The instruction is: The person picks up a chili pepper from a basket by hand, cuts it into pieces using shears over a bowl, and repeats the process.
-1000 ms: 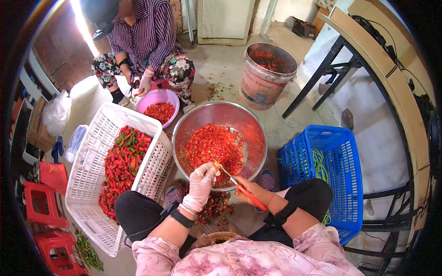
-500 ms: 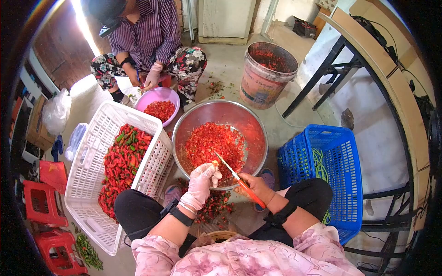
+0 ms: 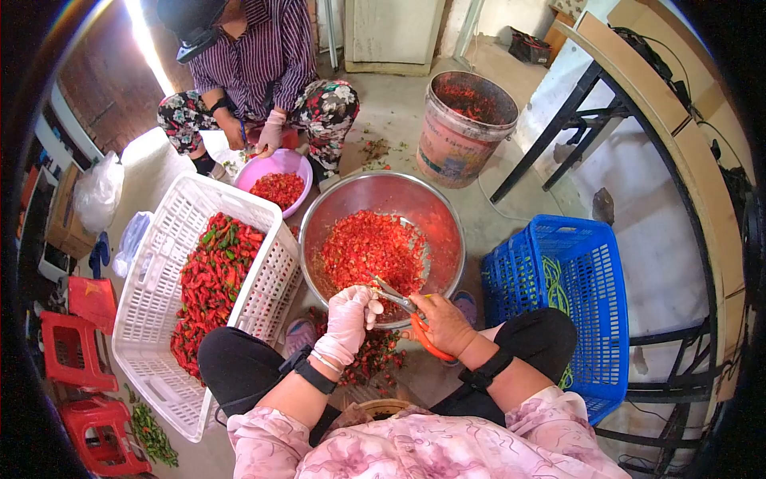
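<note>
My left hand (image 3: 349, 321), in a thin pale glove, is closed in a pinch over the near rim of a large metal bowl (image 3: 444, 231). A small bit of chili pepper (image 3: 375, 289) shows at its fingertips, mostly hidden by the glove. Bare, my right hand (image 3: 447, 323) grips scissors (image 3: 431, 345) with orange handles. Their blades are parted and point left, reaching the left fingertips. Chopped red chili (image 3: 367, 247) covers much of the bowl's bottom. Under my hands, between my legs, lie pepper stems and scraps (image 3: 373, 358).
A white crate (image 3: 267, 307) of whole red peppers stands left, a blue crate (image 3: 602, 335) right. Ahead sit a stained bucket (image 3: 455, 144) and a pink basin (image 3: 299, 164) of chopped chili, beside another person (image 3: 267, 64). Red stools (image 3: 76, 351) stand far left; a table (image 3: 638, 80) is right.
The scissors' blades have gone from closed together to parted, and have swung lower and flatter toward my left fingertips. My right hand has turned and its fingers shifted on the handles.
</note>
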Tool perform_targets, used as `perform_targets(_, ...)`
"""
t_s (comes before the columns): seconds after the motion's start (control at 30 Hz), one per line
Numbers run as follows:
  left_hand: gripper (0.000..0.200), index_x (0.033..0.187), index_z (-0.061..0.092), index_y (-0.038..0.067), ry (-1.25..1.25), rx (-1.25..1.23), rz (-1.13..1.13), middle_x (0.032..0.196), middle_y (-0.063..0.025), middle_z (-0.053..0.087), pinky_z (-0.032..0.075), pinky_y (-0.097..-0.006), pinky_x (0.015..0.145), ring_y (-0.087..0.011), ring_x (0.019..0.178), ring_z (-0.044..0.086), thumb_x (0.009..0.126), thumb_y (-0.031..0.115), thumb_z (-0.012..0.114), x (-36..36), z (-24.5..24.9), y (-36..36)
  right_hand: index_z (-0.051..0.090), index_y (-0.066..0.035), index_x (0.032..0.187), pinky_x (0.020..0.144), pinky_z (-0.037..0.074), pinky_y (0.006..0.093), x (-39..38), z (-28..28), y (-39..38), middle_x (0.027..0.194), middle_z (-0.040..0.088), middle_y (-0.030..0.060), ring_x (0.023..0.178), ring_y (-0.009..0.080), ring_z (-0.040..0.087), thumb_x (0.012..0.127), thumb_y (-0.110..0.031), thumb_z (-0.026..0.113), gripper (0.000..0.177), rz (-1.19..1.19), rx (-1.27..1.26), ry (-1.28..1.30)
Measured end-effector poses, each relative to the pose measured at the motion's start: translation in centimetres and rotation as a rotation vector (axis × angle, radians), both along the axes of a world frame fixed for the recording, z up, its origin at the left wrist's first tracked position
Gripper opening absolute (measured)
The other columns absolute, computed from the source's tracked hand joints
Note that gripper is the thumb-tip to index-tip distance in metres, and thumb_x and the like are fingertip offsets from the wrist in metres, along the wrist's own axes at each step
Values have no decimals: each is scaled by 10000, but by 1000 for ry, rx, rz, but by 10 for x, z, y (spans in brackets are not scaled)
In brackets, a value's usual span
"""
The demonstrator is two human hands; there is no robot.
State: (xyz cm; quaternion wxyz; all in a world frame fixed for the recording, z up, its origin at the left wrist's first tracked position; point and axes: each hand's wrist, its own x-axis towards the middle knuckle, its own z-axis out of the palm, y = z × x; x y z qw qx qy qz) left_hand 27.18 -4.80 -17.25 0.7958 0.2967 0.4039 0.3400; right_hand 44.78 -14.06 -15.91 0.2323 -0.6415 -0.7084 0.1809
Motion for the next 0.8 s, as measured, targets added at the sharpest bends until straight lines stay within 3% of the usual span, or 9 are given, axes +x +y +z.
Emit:
perform_targets(0.2,142,798,520,53,-7,-22,-4,584,-64,565,318,-206,342,-80,395,427,881,150,458,1,6,0,470,-52,1093,651,448,396,-3,-2,0,837,530,183,765,342,540,688,-461,654,605,2,-10,82)
perform_targets(0.43,130,789,515,51,-144,-241,5,599,-71,548,326,-236,369,-115,418,424,863,128,441,-4,-3,-1,480,-57,1032,595,436,412,-9,-14,-6,755,546,181,697,365,549,699,-449,656,543,17,-76,286)
perform_targets(0.5,122,788,512,52,-176,-285,-8,600,-72,540,320,-241,373,-122,422,417,854,130,444,-4,-9,1,480,-13,1075,561,449,357,-8,-13,-6,717,564,157,637,304,577,699,-266,712,509,33,-102,208)
perform_targets(0.67,123,770,512,52,-21,-423,55,589,-69,529,310,-246,365,-125,414,405,833,141,455,-9,-21,0,516,-19,1027,588,450,374,-5,-9,-8,733,565,186,690,336,575,711,-315,693,467,-47,-132,314)
perform_targets(0.7,127,745,526,52,122,-243,46,574,-64,533,317,-254,353,-117,398,407,826,123,459,-15,-15,-1,531,-25,1007,606,448,392,-2,-6,-6,776,571,217,737,368,568,720,-355,676,460,-123,-121,341)
perform_targets(0.73,129,728,529,56,203,-161,-23,559,-54,532,318,-257,348,-111,391,403,821,127,475,-20,-15,-5,502,-11,1074,621,451,378,3,0,-1,820,569,222,763,351,577,716,-326,688,512,-80,68,251)
perform_targets(0.8,151,690,557,37,422,-7,-190,537,-41,539,367,-263,380,-100,405,439,797,140,531,-20,-15,-5,492,-4,1081,635,451,372,11,23,6,845,567,215,778,339,577,715,-309,691,517,-136,13,342)
